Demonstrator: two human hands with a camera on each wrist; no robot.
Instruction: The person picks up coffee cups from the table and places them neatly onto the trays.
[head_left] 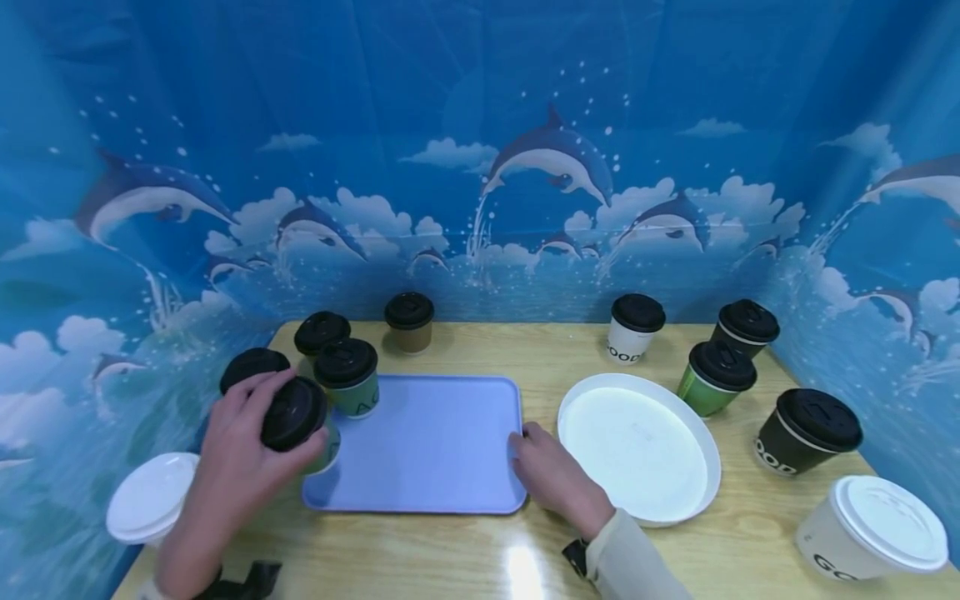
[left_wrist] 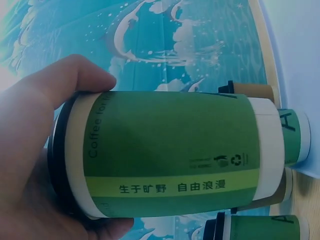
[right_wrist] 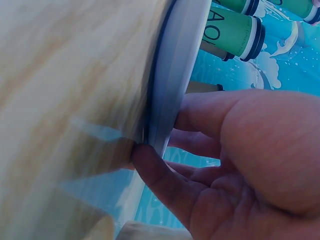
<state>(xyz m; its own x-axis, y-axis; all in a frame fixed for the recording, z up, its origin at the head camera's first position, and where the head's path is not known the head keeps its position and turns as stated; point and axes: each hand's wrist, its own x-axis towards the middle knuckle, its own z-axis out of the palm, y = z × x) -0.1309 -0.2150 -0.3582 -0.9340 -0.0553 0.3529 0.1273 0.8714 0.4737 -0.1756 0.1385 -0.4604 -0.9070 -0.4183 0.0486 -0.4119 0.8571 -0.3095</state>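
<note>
My left hand (head_left: 236, 454) grips a green paper coffee cup (left_wrist: 172, 155) by its black-lidded end, thumb and fingers on opposite sides. In the head view this cup overlaps the left part of a lavender rectangular tray (head_left: 431, 454). Another green coffee cup (head_left: 357, 397) with a black lid stands upright at the tray's back left corner. My right hand (head_left: 558, 475) pinches the tray's right edge, its thumb (right_wrist: 155, 167) low at the rim and the fingers on the other side.
Black-lidded cups stand behind and left of the tray, including a brown cup (head_left: 412, 335). A white-lidded tub (head_left: 153, 497) sits far left. Right of the tray lies a white round tray (head_left: 637, 446), with several lidded cups and a white tub (head_left: 862, 533) beyond. A dolphin-print curtain (head_left: 465, 150) encloses the table.
</note>
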